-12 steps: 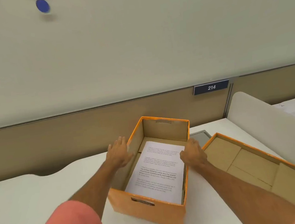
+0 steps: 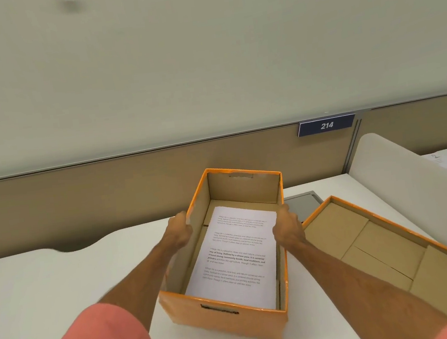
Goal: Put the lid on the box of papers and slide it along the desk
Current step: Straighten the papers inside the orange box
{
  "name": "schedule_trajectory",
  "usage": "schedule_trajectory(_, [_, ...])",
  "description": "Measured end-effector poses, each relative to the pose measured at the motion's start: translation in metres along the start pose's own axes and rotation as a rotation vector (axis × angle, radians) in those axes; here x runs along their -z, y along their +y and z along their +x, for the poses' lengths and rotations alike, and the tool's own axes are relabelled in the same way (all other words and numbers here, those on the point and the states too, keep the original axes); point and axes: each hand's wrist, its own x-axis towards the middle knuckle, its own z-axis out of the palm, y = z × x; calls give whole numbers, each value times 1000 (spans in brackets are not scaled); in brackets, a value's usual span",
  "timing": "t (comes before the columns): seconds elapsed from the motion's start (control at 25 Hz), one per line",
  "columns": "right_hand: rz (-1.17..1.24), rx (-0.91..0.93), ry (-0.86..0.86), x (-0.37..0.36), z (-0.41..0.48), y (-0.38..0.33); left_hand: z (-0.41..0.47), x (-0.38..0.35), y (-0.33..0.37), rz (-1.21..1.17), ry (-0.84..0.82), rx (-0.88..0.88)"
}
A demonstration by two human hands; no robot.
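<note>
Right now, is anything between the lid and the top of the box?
Both hands: the left hand and right hand grip the orange box's side rims. The lid lies upside down just right of it, nothing else between.

Setting: office workstation. White desk [image 2: 60, 273] backed by a tan partition panel [image 2: 106, 189] bearing a blue number plate "214" [image 2: 326, 125]. Curved divider [image 2: 403, 172] separates the adjacent desk. Orange file box [image 2: 229, 320] holds printed papers [image 2: 235, 255].
</note>
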Motion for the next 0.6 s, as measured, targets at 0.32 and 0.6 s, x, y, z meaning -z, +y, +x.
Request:
schedule_trajectory(0.32, [-47, 130, -121, 3, -69, -32, -101, 34, -41, 24, 175, 172])
schedule_trajectory(0.6, [-3, 182, -255, -2, -164, -22, -206, 36, -74, -18, 282, 234])
